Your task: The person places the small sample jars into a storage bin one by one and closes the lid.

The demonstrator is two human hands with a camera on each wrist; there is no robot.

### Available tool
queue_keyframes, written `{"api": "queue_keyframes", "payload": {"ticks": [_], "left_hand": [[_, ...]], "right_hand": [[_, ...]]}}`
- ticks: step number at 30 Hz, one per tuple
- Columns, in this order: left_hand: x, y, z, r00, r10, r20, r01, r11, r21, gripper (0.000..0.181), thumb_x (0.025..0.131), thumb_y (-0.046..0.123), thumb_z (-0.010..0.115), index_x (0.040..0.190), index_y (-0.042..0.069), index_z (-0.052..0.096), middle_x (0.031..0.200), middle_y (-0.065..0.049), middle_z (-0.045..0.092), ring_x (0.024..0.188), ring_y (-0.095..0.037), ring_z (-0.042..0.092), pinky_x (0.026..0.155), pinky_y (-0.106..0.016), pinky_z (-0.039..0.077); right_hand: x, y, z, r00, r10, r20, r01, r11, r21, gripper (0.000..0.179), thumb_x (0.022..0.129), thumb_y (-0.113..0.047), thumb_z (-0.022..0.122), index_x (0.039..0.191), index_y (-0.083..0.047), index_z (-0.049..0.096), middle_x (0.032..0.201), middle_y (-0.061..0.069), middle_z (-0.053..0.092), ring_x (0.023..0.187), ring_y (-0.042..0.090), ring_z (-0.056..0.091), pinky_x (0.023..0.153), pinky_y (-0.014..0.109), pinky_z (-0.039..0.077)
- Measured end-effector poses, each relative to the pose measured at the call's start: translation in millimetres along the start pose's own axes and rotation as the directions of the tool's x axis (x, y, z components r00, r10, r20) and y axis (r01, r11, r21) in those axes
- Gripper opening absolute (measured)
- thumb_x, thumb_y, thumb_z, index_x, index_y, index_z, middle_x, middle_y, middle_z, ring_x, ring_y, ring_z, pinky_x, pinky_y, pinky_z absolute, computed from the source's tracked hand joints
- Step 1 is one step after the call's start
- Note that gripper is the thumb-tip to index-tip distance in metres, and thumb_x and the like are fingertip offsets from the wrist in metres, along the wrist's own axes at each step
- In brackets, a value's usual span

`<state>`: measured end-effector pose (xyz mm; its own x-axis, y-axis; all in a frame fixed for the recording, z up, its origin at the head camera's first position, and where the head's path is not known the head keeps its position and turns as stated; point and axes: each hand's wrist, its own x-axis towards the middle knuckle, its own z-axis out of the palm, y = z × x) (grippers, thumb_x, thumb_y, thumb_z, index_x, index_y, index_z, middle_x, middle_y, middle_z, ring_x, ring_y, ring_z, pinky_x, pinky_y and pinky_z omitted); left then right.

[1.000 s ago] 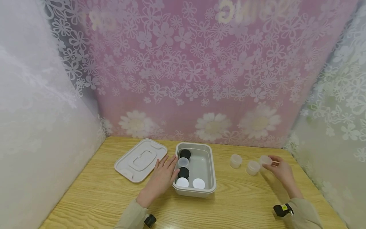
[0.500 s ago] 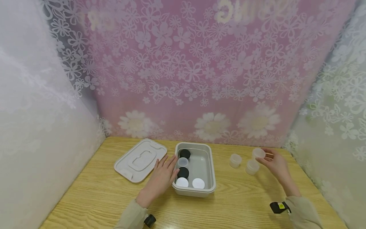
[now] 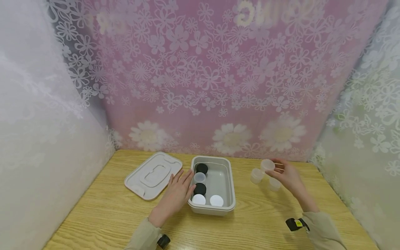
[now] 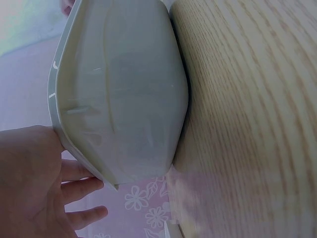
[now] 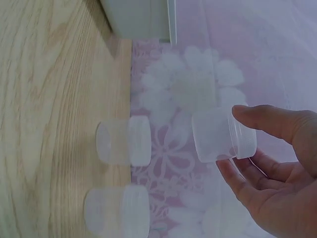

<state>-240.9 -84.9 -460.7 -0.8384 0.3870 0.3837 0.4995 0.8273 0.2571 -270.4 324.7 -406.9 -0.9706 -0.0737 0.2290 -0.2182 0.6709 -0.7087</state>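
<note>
My right hand (image 3: 289,176) pinches a small translucent plastic jar (image 5: 223,134) by its lid, thumb on one side and fingers on the other. In the right wrist view, the jar is raised off the wooden table. Two similar jars stand below it, one to the left (image 3: 257,176) and one partly covered by the hand (image 3: 275,184). My left hand (image 3: 177,194) rests with extended fingers on the left rim of a grey-white plastic box (image 3: 232,180). Inside lie two black-topped jars (image 3: 200,189), a translucent jar (image 3: 200,177) and two white-topped jars (image 3: 216,200).
The box's lid (image 3: 153,175) lies flat on the table, left of the box. A pink floral cloth (image 3: 200,86) hangs along the table's back edge. Pale curtains (image 3: 365,166) close in both sides.
My right hand has carried the jar leftward and slightly up, from the right of the two standing jars to above and between them. The left hand stays on the box rim.
</note>
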Motion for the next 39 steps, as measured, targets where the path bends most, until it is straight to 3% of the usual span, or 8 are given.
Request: {"api": "queue_keyframes", "payload": {"ticks": [12,23,29,35,39], "left_hand": [[-0.2,-1.1,1.3,1.000,0.005,0.012,-0.005,1.000,0.024,0.055,0.107,0.036,0.050,0.151,0.003,0.047,0.155,-0.013,0.047,0.145,-0.044,0.037,0.113,-0.069,0.027],[-1.0,-0.8,0.0,0.999,0.011,0.041,-0.012,1.000,0.025,0.057,0.108,0.036,0.046,0.153,0.002,0.043,0.157,-0.014,0.043,0.147,-0.041,0.034,0.115,-0.068,0.025],[-0.7,0.0,-0.2,0.999,0.003,0.039,-0.005,0.999,0.045,0.056,0.109,0.037,0.045,0.154,0.003,0.043,0.159,-0.014,0.041,0.148,-0.041,0.032,0.115,-0.067,0.024],[-0.1,-0.2,1.4,1.000,0.006,0.023,-0.007,0.998,0.059,0.056,0.108,0.038,0.046,0.153,0.004,0.045,0.157,-0.013,0.043,0.148,-0.040,0.033,0.115,-0.067,0.025],[0.0,-0.4,1.2,1.000,0.008,0.021,-0.010,0.998,0.065,0.057,0.108,0.039,0.046,0.152,0.004,0.046,0.157,-0.013,0.044,0.148,-0.040,0.033,0.115,-0.067,0.025]], "right_hand": [[10.6,-30.5,19.0,0.993,-0.079,0.086,0.070,0.992,0.107,0.063,0.095,-0.017,0.074,0.146,0.006,0.045,0.142,0.033,0.049,0.126,0.053,0.053,0.097,0.051,0.053],[24.0,-58.8,46.1,0.959,-0.218,0.179,0.181,0.963,0.202,0.058,0.091,-0.011,0.077,0.141,0.003,0.051,0.138,0.025,0.055,0.123,0.046,0.057,0.100,0.049,0.052],[32.0,-65.5,64.8,0.917,-0.322,0.233,0.268,0.934,0.238,0.053,0.088,-0.006,0.079,0.135,0.003,0.055,0.131,0.022,0.060,0.121,0.044,0.059,0.103,0.051,0.049],[41.0,-68.6,78.1,0.871,-0.369,0.326,0.285,0.917,0.278,0.051,0.088,-0.004,0.078,0.134,0.005,0.057,0.133,0.023,0.059,0.123,0.046,0.057,0.104,0.053,0.047],[46.2,-68.2,85.6,0.816,-0.399,0.418,0.310,0.913,0.267,0.053,0.089,-0.005,0.077,0.136,0.006,0.055,0.135,0.026,0.057,0.123,0.046,0.057,0.103,0.052,0.048]]}}
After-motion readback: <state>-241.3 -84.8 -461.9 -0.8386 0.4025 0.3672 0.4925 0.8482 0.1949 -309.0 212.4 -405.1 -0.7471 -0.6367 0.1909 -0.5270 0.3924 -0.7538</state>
